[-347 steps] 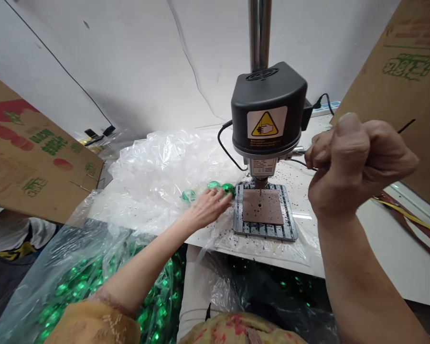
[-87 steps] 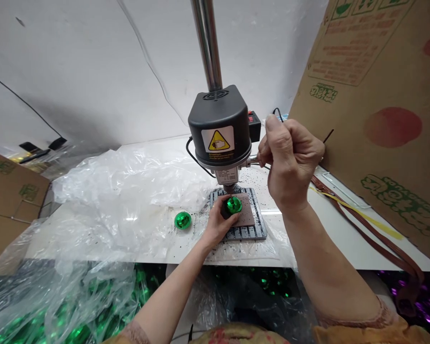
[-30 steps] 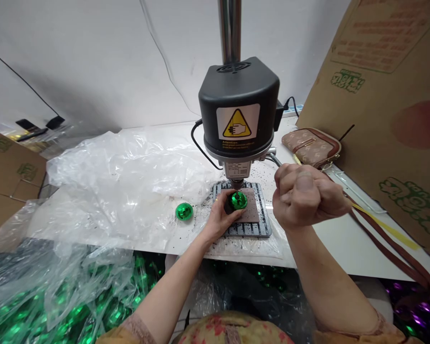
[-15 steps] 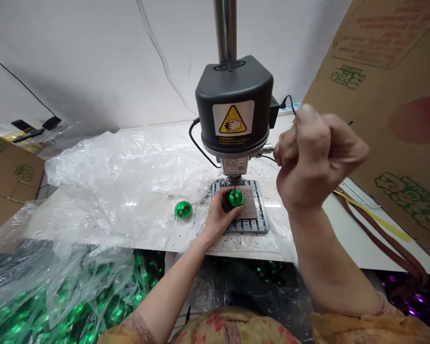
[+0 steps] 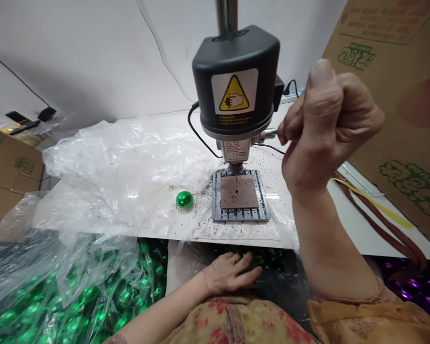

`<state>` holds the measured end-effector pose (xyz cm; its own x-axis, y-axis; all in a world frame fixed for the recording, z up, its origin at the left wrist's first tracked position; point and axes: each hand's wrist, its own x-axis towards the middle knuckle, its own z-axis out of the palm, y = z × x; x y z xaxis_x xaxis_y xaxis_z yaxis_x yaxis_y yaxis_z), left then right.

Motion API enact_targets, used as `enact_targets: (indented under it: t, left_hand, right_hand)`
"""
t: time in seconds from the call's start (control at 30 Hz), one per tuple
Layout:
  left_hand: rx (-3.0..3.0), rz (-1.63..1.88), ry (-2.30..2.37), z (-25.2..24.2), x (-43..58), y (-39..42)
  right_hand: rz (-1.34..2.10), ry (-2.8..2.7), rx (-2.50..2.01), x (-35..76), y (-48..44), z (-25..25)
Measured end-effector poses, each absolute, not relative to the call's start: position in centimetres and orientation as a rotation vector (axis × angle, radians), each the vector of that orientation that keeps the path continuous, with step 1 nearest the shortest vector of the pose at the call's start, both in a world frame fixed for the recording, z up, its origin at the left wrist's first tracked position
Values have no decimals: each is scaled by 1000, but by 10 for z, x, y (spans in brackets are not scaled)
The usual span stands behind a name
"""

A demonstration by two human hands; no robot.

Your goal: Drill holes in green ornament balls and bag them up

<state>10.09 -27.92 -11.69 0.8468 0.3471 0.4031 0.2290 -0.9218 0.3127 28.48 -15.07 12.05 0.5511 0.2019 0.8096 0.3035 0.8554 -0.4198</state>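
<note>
My right hand (image 5: 326, 124) is closed around the feed lever (image 5: 270, 134) of a small black drill press (image 5: 236, 81). My left hand (image 5: 231, 274) is below the table's front edge with its fingers spread, over a dark bag holding shiny green pieces (image 5: 268, 258). Nothing shows in its fingers. Under the drill bit, a brown board (image 5: 238, 193) with a hole in it lies bare on the slotted grey base (image 5: 241, 217). One shiny green faceted ball (image 5: 184, 199) sits on the table left of the base.
Crumpled clear plastic (image 5: 111, 167) covers the left of the table. Dark shavings lie around the base. Many green balls (image 5: 103, 291) lie in plastic at lower left, purple ones (image 5: 419, 294) at lower right. A cardboard box (image 5: 401, 119) and brown straps (image 5: 380, 224) are at right.
My left hand has left the base and moved down below the table edge. The green ball it held under the drill is gone from the board. My right hand has risen slightly with the lever.
</note>
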Motion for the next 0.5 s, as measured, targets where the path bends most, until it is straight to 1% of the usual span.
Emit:
enact_targets:
  t: [0.07,0.1,0.13,0.17,0.2,0.27,0.33,0.37,0.43,0.5]
  left_hand:
    - [2761,963,519,-103,89,-264]
    - [2750,1121,680,-94,82,-253]
    - [2714,1262,929,-84,74,-240]
    - [2622,1331,1251,-75,66,-225]
    - [2528,1308,1542,-66,58,-210]
    - [2419,1008,1910,-54,42,-184]
    - [2366,753,1933,-48,31,-167]
    - [2346,713,1878,-46,28,-164]
    - [2259,827,1748,-42,30,-164]
    - [2030,1067,1581,-37,42,-171]
  right_hand:
    - [-69,-986,-547,285,-149,120]
    - [-63,-983,-554,285,-149,120]
    - [-55,-982,-568,285,-150,120]
    - [-44,-982,-585,285,-150,120]
    - [-38,-980,-589,285,-151,121]
    - [-47,-976,-549,285,-152,121]
    - [-58,-978,-529,285,-153,121]
    - [-53,-979,-539,285,-153,121]
    - [-38,-977,-593,285,-153,121]
    - [-43,-976,-595,285,-152,121]
